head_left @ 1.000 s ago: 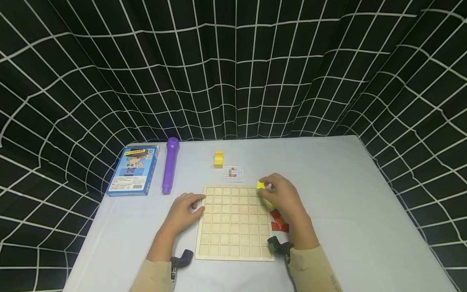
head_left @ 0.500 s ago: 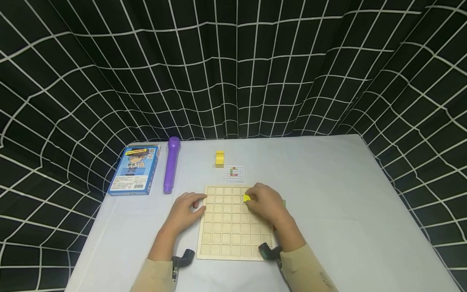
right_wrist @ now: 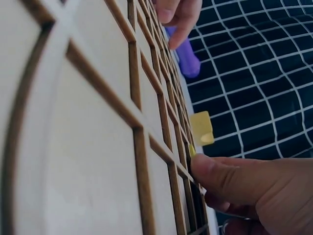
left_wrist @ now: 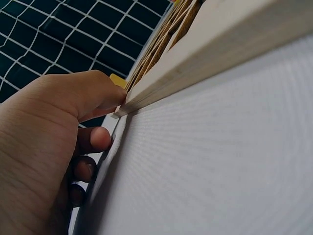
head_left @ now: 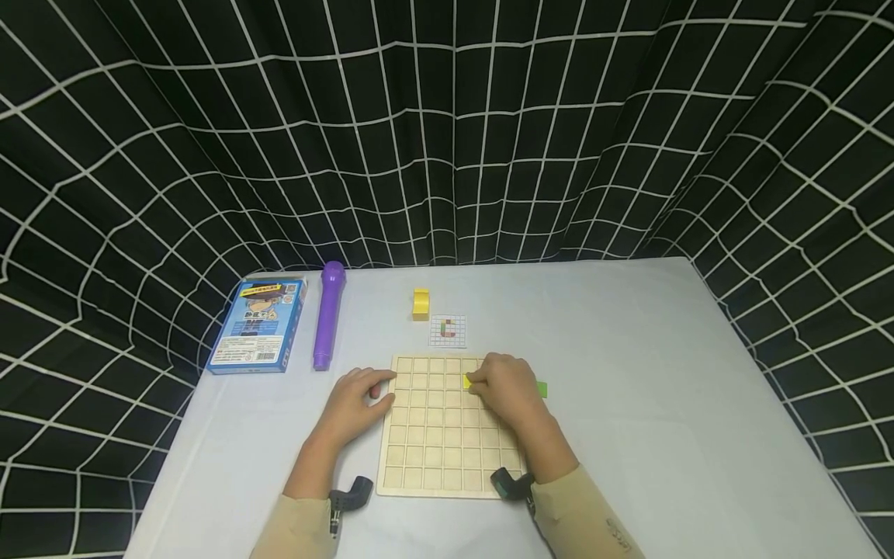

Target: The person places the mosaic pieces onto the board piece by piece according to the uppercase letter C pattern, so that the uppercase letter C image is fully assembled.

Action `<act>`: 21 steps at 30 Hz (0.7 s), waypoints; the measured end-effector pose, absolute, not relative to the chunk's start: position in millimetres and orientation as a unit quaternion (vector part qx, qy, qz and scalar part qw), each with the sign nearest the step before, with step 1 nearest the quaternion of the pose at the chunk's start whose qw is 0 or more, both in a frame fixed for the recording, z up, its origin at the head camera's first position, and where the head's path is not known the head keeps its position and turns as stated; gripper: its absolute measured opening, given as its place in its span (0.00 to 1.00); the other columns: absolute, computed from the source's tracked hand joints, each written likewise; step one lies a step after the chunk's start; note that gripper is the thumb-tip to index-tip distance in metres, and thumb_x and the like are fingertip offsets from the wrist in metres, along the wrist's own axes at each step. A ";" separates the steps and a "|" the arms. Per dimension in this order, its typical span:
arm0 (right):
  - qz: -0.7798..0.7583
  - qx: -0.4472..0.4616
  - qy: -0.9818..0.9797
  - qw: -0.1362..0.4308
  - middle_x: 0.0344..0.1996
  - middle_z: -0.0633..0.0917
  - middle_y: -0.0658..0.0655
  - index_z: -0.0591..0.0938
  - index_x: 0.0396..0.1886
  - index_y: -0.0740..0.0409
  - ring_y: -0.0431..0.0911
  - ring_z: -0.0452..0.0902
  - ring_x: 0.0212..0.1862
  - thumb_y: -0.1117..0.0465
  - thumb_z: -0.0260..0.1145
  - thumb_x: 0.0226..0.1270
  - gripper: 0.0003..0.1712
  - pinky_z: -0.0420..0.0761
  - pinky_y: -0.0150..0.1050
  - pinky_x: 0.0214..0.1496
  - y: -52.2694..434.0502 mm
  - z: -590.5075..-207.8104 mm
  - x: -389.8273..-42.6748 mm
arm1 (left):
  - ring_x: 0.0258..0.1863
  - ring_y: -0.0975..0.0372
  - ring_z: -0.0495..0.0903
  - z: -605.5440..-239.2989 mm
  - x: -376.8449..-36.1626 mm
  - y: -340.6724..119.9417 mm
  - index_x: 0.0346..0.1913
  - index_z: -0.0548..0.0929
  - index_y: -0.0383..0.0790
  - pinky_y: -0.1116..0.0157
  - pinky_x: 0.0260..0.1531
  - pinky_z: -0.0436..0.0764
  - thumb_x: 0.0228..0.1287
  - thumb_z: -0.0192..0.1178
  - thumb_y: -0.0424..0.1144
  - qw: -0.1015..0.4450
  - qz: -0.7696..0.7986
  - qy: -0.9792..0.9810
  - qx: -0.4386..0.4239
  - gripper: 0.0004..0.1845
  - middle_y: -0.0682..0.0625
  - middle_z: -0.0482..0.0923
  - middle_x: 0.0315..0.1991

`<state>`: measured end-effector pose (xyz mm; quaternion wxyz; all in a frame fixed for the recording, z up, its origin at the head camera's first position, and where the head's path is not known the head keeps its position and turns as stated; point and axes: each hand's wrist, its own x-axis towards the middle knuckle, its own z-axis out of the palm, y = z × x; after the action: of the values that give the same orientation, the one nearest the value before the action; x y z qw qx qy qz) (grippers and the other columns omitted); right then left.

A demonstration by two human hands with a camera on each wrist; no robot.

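Observation:
A pale wooden grid board [head_left: 433, 442] lies flat on the white table. My right hand [head_left: 506, 388] is over its upper right cells and pinches a small yellow block [head_left: 468, 380] down against the board. In the right wrist view the thumb [right_wrist: 220, 176] presses a yellow sliver [right_wrist: 191, 149] onto the grid [right_wrist: 88, 147]. My left hand [head_left: 356, 404] rests at the board's left edge, fingers touching the upper left corner. The left wrist view shows that hand [left_wrist: 49, 147] against the board's rim [left_wrist: 205, 54].
A larger yellow block [head_left: 420, 303] and a small pattern card [head_left: 447, 331] lie beyond the board. A purple marker-like stick [head_left: 328, 314] and a blue box [head_left: 257, 324] sit at the far left. A green piece [head_left: 541, 389] lies right of my right hand. A black grid curtain surrounds the table.
My right hand carried the small yellow block from beyond the board's upper right corner leftward onto the grid and lowered it. The left hand stayed put.

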<state>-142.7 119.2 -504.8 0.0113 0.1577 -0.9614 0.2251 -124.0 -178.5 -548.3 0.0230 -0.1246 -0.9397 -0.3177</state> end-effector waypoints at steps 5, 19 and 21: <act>0.229 0.158 -0.961 0.009 0.30 0.84 0.47 0.93 0.42 0.50 0.41 0.76 0.31 0.54 0.82 0.52 0.16 0.76 0.39 0.37 121.0 -503.6 -143.2 | 0.34 0.64 0.68 -547.4 -124.3 -178.1 0.58 0.86 0.49 0.61 0.41 0.70 0.63 0.72 0.43 0.024 -0.316 -0.940 -0.127 0.20 0.63 0.70 0.28; 0.284 0.112 -0.952 0.001 0.33 0.83 0.46 0.90 0.50 0.53 0.45 0.75 0.35 0.52 0.74 0.67 0.16 0.78 0.45 0.43 156.4 -471.5 -143.2 | 0.33 0.64 0.68 -548.2 -125.4 -178.4 0.58 0.86 0.49 0.61 0.40 0.70 0.63 0.72 0.43 0.031 -0.318 -0.938 -0.134 0.20 0.63 0.70 0.28; 0.297 0.101 -0.949 -0.005 0.35 0.83 0.46 0.90 0.51 0.52 0.45 0.76 0.37 0.52 0.73 0.68 0.16 0.78 0.46 0.45 163.5 -471.7 -144.0 | 0.33 0.64 0.68 -548.3 -125.3 -178.6 0.58 0.86 0.49 0.61 0.40 0.70 0.63 0.72 0.43 0.031 -0.318 -0.938 -0.132 0.20 0.63 0.70 0.28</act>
<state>-144.0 163.5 -471.7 -0.0050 0.1013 -0.9494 0.2973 -125.3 -178.6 -548.3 0.0311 -0.1321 -0.9383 -0.3180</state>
